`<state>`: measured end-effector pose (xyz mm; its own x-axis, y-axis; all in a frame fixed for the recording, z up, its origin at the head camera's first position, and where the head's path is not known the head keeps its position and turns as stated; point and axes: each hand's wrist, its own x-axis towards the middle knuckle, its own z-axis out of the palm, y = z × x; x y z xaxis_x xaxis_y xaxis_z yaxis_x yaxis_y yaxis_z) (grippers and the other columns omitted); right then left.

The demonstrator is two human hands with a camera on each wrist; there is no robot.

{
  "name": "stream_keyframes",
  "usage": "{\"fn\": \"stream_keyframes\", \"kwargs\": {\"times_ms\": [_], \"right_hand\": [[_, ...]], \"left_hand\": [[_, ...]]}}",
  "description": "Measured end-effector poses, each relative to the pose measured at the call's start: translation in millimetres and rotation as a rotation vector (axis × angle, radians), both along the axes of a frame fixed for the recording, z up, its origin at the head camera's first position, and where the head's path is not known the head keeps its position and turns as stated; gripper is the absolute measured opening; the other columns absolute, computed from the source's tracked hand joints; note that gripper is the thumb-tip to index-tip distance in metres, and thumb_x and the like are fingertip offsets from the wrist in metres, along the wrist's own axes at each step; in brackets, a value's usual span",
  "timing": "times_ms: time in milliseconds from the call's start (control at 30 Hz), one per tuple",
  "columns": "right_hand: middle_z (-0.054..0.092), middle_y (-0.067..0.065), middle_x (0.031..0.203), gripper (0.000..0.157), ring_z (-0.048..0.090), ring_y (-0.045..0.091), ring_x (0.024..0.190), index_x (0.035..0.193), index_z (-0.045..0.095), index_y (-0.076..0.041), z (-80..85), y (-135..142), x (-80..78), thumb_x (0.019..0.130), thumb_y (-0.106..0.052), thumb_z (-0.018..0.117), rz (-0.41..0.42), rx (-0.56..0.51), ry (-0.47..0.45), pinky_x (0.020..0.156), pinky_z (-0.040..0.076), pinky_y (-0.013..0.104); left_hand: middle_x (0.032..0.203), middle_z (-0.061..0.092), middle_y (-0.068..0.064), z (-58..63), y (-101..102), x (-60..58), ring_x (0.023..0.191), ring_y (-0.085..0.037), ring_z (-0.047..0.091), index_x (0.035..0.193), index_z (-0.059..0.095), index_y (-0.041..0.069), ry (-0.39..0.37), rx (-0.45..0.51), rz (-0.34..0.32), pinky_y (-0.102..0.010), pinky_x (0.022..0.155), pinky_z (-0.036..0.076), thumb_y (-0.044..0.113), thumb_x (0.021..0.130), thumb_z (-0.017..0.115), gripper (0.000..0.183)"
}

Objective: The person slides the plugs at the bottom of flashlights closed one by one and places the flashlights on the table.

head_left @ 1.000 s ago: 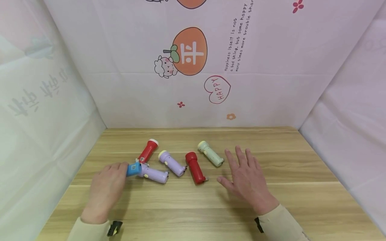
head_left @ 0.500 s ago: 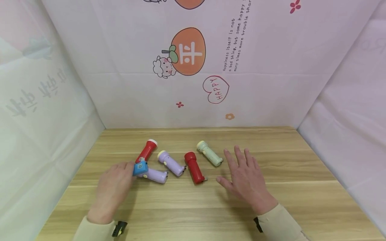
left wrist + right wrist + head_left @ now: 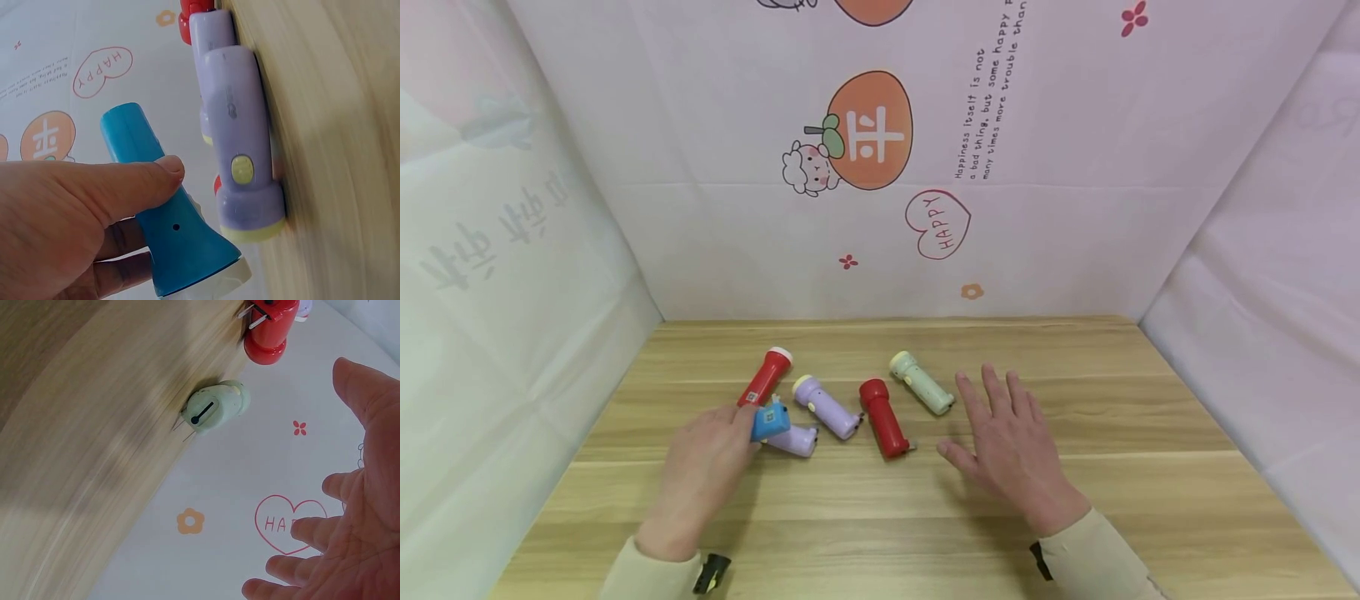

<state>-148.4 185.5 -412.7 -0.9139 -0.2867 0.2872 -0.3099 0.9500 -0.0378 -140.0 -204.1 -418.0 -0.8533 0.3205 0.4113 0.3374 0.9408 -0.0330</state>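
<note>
My left hand (image 3: pixel 703 467) pinches a small blue flashlight (image 3: pixel 178 234) between thumb and fingers, and its pale lens end points down in the left wrist view. In the head view this flashlight partly covers a purple flashlight (image 3: pixel 797 441) lying on the table. A second purple flashlight (image 3: pixel 831 408) lies just to the right, with a red flashlight (image 3: pixel 886 421) beyond it. Behind my left fingers rests another red flashlight (image 3: pixel 765 377) with a white rim. My right hand (image 3: pixel 1011 454) has its fingers spread and holds nothing. Nearest to it is a pale green flashlight (image 3: pixel 922 385).
The wood-grain table (image 3: pixel 880 517) ends at a white printed cloth (image 3: pixel 737 233) standing upright along its back. Similar white cloths hang on the left (image 3: pixel 550 333) and right (image 3: pixel 1277 333) sides.
My left hand has shifted to the right with the blue flashlight, now over more of the nearest purple one. My right hand and the lying flashlights stay put.
</note>
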Motion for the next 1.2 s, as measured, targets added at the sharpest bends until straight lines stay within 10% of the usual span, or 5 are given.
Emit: {"fn": "stream_keyframes", "kwargs": {"times_ms": [1200], "right_hand": [[0.037, 0.028, 0.162, 0.093, 0.034, 0.057, 0.147, 0.161, 0.038, -0.012, -2.0, -4.0, 5.6, 0.090, -0.061, 0.071, 0.013, 0.005, 0.031, 0.114, 0.036, 0.071]], "left_hand": [[0.092, 0.072, -0.011, -4.6, 46.8, 6.7, 0.072, -0.026, 0.067, 0.107, 0.066, 0.002, 0.044, -0.023, -0.100, -0.043, 0.060, 0.058, 0.026, 0.078, 0.093, 0.046]]}}
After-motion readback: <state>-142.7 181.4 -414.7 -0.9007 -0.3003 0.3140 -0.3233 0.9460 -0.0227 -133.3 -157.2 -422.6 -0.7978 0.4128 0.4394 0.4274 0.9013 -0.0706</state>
